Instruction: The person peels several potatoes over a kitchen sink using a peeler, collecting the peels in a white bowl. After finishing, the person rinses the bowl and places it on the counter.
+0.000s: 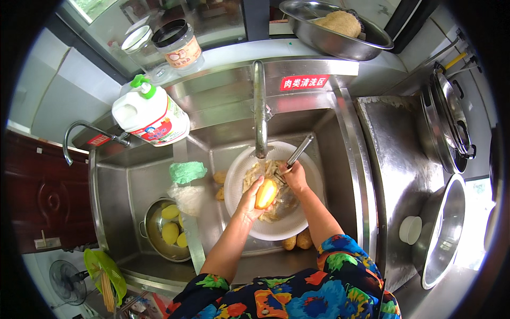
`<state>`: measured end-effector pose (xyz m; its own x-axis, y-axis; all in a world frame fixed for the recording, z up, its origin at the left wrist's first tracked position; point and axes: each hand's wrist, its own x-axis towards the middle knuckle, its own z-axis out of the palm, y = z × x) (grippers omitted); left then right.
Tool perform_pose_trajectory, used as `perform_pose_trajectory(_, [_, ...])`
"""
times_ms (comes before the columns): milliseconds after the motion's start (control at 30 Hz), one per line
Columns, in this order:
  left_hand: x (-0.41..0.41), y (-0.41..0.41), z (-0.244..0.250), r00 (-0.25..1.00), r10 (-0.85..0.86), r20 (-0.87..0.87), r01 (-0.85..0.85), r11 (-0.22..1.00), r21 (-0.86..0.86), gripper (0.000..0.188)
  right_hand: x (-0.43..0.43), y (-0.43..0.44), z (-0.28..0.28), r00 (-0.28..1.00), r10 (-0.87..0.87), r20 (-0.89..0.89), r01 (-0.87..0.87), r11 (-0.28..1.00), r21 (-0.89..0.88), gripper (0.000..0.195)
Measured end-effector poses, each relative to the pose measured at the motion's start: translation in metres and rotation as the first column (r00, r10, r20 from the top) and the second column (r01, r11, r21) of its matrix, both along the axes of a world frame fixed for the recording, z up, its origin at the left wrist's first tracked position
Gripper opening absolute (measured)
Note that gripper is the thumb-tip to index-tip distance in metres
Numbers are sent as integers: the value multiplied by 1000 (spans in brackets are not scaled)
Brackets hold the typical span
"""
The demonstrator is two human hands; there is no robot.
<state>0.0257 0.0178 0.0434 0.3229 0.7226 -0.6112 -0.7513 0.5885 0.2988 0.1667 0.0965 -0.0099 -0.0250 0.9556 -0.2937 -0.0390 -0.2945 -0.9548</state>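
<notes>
My left hand (pixel 250 203) grips a peeled yellow potato (pixel 266 194) above a white plastic colander (pixel 235 217) in the right basin. In my right hand (pixel 295 177) is a peeler with a metal handle (pixel 299 150); its head is partly hidden by my fingers. Potato peelings (pixel 252 173) lie in the colander under both hands. Unpeeled potatoes (pixel 304 239) rest on the basin floor by the colander's near edge, and more brown potatoes (pixel 220 177) lie to its left. Several peeled potatoes (pixel 170 233) sit in a steel pot (pixel 153 239) in the left basin.
A curved faucet (pixel 260 111) reaches over the colander. Green (pixel 187 172) and whitish plastic bags (pixel 187 199) lie on the basin divider. A large pump bottle (pixel 151 113) stands behind the left basin, near a second faucet (pixel 91 125). A steel bowl (pixel 442 235) leans at the right.
</notes>
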Motion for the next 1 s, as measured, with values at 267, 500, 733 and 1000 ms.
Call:
perform_pose_trajectory(267, [-10, 16, -8, 954, 218, -206, -251, 956, -150, 42, -10, -35, 68, 911, 69, -408, -121, 987, -103, 10])
perform_pose_trajectory(500, [6, 15, -20, 970, 243, -16, -243, 958, -150, 35, -12, -33, 73, 771, 233, -592, -349, 933, -88, 9])
perform_pose_trajectory(733, [-5, -8, -9, 996, 80, 36, -74, 988, -135, 42, -16, -17, 29, 860, -8, -510, -153, 950, -272, 15])
perform_pose_trajectory(1000, [-9, -12, -22, 999, 24, -40, -21, 997, 68, 59, 19, -44, -56, 779, 184, 600, -177, 982, -71, 17])
